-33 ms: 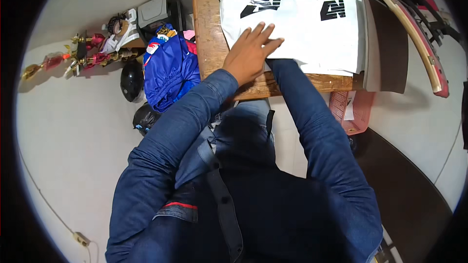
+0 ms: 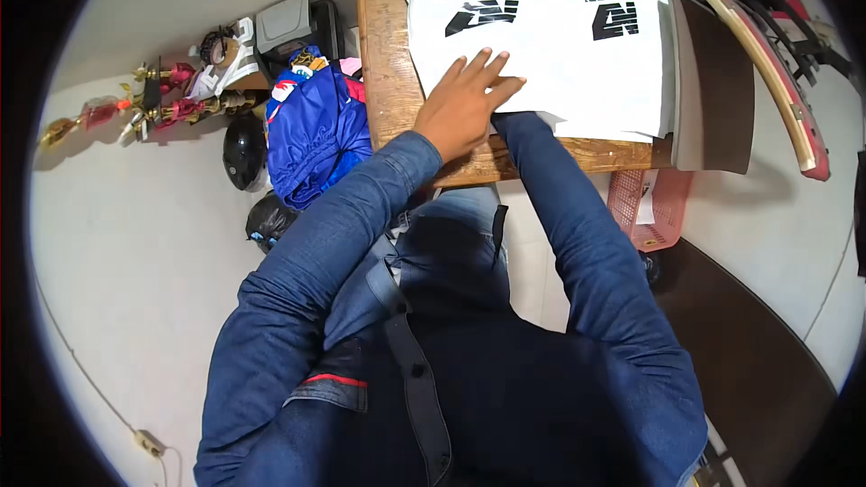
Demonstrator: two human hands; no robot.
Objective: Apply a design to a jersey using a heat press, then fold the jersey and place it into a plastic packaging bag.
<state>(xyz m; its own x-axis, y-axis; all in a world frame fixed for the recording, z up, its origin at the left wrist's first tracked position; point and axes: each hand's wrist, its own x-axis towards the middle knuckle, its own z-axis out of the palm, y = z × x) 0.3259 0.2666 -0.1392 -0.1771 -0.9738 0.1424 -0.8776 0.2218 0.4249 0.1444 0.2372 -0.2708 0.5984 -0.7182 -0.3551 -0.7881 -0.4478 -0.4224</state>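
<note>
White plastic packaging (image 2: 586,81) with two black prints side by side, upside down to me, lies on the wooden table (image 2: 388,63). My left hand (image 2: 462,104) rests flat on its near left part, palm down, with the fingers spread. My right forearm (image 2: 564,189) reaches in under the near edge of the plastic, just right of my left hand. The plastic covers my right hand, so its fingers and anything in them are hidden.
Blue cloth (image 2: 316,131) is piled left of the table, beside a black helmet-like object (image 2: 244,151) and several trophies (image 2: 153,99). Right are brown boards (image 2: 717,90), a curved red-and-cream piece (image 2: 776,81), and a pink basket (image 2: 667,212) lower down.
The white plastic looks slightly smoother around the left print, where creases have shifted. Both arms have hardly moved.
</note>
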